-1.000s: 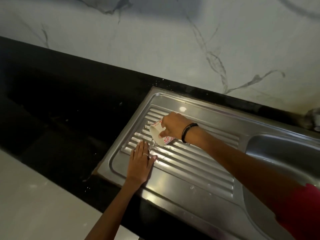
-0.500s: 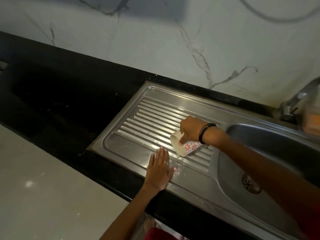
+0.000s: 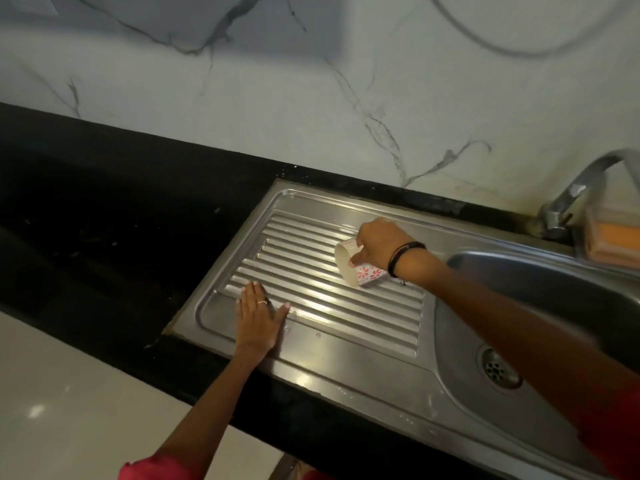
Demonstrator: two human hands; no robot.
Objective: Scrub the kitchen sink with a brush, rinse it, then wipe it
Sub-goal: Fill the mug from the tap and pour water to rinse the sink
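A steel sink unit has a ribbed drainboard [image 3: 346,306] on the left and a basin [image 3: 540,299] with a round drain [image 3: 498,370] on the right. My right hand [image 3: 379,242] grips a white paper cup [image 3: 360,266] with red flower prints, tipped on its side above the ribs, mouth facing left. My left hand [image 3: 259,318] lies flat with straight fingers on the wet lower-left part of the drainboard. No brush is in view.
A steel tap [image 3: 581,188] rises at the back right, with an orange sponge or soap [image 3: 613,237] in a holder beside it. Black countertop [image 3: 121,220] stretches left of the sink. A marble wall stands behind; pale floor lies below left.
My right hand carried the tipped cup to the right and back across the ribs. My left hand slid along the drainboard's front part. The view shifted, bringing basin and tap into sight.
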